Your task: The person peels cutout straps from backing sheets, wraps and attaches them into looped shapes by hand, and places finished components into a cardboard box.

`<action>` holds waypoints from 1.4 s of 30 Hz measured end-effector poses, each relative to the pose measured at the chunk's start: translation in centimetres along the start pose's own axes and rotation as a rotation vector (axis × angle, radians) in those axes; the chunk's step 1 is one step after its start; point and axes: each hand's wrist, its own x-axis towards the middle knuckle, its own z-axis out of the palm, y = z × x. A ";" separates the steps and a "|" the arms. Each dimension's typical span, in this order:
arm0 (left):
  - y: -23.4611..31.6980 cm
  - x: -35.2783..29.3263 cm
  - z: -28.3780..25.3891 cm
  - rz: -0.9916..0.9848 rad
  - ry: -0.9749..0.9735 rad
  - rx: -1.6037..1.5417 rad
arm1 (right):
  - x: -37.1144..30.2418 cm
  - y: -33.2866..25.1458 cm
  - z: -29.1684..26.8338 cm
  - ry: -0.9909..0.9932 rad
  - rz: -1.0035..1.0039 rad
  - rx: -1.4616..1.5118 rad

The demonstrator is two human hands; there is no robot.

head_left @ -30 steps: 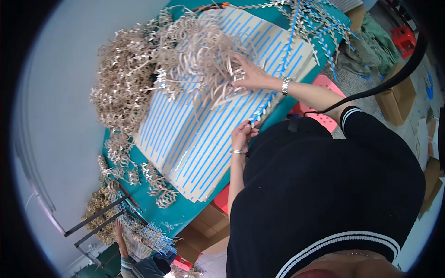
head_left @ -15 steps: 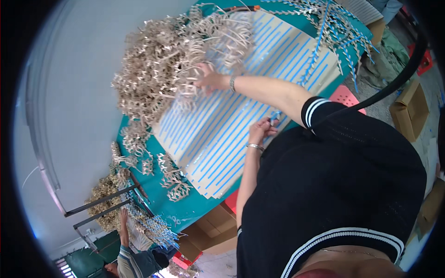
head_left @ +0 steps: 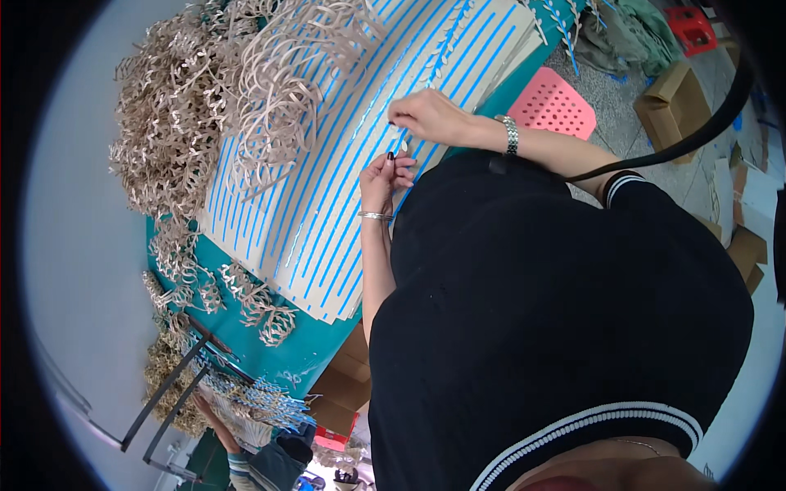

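Observation:
My left hand, with a bangle on its wrist, is closed in a pinch at a small blue-backed strip with pale leaves. Just beyond it my right hand, wearing a metal watch, is also closed. A pale bit shows at its fingertips, too small to name. Both hands are over a cream sheet with blue adhesive lines. Farther along the sheet lies a leafy strip. Loose curled beige strips spread over the sheet's far left part.
A heap of beige leafy strips covers the table's far left side. Smaller clumps lie on the green table. A pink perforated stool and cardboard box stand at right. Another person's hand works at lower left.
My right hand has come back from the curled strips to beside my left hand. The view has shifted, so the table sits farther left.

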 end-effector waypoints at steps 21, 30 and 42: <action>0.9 0.2 3.0 0.208 0.081 0.354 | -3.4 -0.5 2.6 0.121 0.001 -0.041; 1.2 0.0 3.1 0.216 0.123 0.359 | -3.2 -0.7 2.3 0.071 0.145 -0.001; 1.8 0.0 3.6 0.213 0.167 0.402 | -2.7 -1.3 2.0 0.095 0.195 0.041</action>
